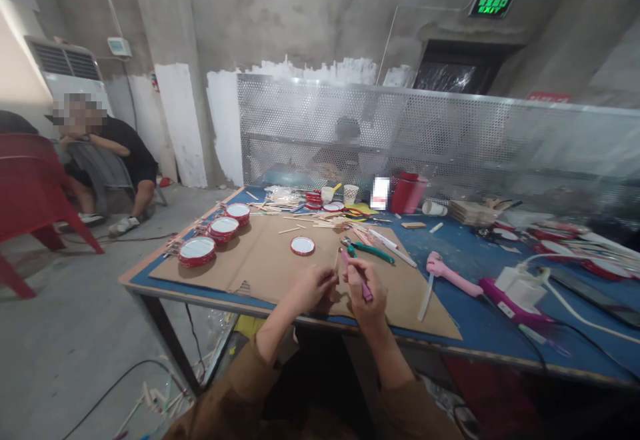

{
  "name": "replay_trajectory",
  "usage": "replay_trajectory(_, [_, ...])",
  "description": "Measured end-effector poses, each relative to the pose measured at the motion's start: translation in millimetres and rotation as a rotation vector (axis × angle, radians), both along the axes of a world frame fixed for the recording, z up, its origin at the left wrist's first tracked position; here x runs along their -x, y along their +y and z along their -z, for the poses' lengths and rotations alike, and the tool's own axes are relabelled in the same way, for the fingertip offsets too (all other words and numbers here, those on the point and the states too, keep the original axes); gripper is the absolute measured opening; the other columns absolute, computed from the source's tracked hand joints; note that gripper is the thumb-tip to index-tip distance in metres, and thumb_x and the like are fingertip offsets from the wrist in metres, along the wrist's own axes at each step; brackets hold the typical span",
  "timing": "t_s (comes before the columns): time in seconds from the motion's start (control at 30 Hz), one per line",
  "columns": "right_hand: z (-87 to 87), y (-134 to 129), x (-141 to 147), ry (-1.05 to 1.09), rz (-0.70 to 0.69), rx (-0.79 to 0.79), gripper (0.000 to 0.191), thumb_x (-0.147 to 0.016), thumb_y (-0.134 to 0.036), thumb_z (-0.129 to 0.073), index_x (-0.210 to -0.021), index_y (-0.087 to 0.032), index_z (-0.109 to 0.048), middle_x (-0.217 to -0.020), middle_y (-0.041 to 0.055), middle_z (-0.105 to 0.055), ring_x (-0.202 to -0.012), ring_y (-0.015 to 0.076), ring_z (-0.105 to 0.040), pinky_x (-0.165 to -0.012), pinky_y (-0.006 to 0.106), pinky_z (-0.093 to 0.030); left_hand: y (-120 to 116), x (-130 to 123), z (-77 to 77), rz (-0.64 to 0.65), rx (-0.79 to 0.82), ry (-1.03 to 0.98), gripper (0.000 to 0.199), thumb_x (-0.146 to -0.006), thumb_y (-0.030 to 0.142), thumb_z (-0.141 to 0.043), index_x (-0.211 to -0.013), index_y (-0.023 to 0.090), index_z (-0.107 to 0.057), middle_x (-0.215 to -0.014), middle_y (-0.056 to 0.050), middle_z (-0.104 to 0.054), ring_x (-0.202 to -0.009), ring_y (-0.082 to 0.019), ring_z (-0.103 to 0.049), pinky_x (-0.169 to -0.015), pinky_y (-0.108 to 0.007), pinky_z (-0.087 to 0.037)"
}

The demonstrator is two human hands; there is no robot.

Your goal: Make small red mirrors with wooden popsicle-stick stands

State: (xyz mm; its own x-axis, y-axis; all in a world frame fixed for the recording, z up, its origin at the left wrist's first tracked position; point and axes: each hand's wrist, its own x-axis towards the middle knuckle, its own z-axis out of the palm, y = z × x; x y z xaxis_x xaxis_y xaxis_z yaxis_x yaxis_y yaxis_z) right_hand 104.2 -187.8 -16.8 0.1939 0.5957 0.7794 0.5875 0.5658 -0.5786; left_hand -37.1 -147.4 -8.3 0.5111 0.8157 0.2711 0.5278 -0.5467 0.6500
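Fingers (354, 270) curled around pink handle (367, 291)

We saw a matt, rough corrugated cardboard sheet (260, 270) on the desk (480, 320), whose smooth blue top ran to a worn front edge. Glossy red rims ringed the lids (223, 228) near its left edge; the craft sticks (293, 229) were pale bare wood, the tool handle (367, 291) smooth pink plastic, and the screen (380, 133) behind perforated metal.

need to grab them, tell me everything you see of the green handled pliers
The green-handled pliers have a grey metal head and glossy green grips. They lie flat on the brown cardboard sheet, head pointing left, just beyond the person's right hand, touching only the cardboard as far as shows. Whether the jaws are shut cannot be told.
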Motion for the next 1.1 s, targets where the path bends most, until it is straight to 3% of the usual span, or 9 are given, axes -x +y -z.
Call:
replay_trajectory(0.8, [3.8, 1.1, -1.2, 0.040, 0.048, -0.013, 0.018, -0.090, -0.030, -0.049, -0.099, -0.020, -0.061, -0.082, 0.0035, -0.068, -0.074, 0.0162, -0.066, -0.066, 0.027, -0.053, 0.5, 0.6, 1.2, 0.014, 0.038, -0.027, 0.023, -0.089, 0.028, -0.044, -0.081, 0.016, -0.063, -0.071, -0.001, -0.060, -0.070, -0.013, -0.051, -0.062, -0.020, -0.036])
replay_trajectory(1.1, [1.6, -1.9, 0.0, 0.040, 0.015, 0.017, 0.019, -0.090, -0.032, -0.049, -0.098, -0.020, -0.061, -0.080, 0.0034, -0.068, -0.071, 0.0157, -0.065, -0.066, 0.027, -0.053, -0.3, -0.2, -2.2, 0.003, 0.013, 0.004, 0.025, -0.089, 0.027, -0.044, -0.074, 0.016, -0.060, -0.070, -0.001, -0.058, -0.068, -0.013, -0.050, -0.064, -0.021, -0.035])
